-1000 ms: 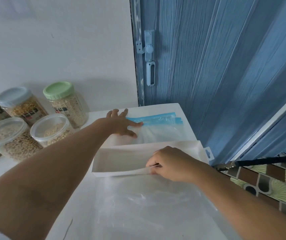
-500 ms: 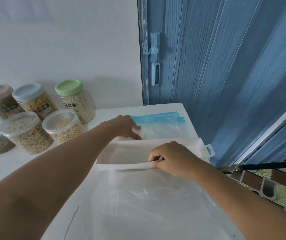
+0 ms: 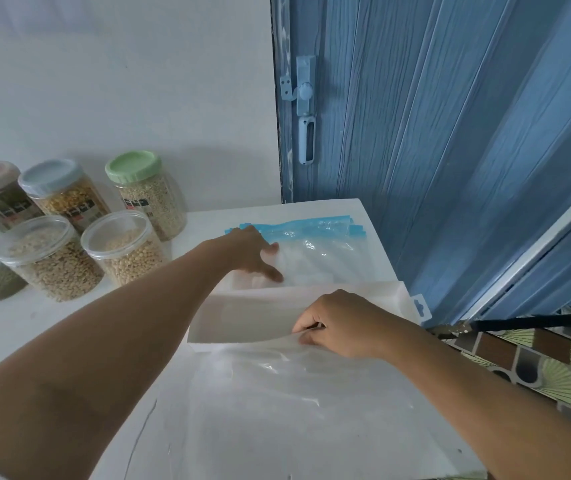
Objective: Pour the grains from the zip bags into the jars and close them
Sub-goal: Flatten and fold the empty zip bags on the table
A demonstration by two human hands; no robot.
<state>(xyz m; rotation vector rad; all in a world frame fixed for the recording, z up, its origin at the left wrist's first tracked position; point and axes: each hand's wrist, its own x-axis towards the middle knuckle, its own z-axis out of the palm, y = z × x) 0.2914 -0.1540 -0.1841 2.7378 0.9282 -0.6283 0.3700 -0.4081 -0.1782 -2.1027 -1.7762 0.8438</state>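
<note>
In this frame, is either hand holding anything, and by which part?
The right hand pinches the top edge of the near clear bag, over the white box. The left hand rests on the empty zip bags, no grip visible.

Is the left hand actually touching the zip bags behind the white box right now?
Touching. The head view shows the left hand lying on the clear zip bags, thumb and fingertips spread on the plastic below the blue zip strip, no gap visible.
</note>
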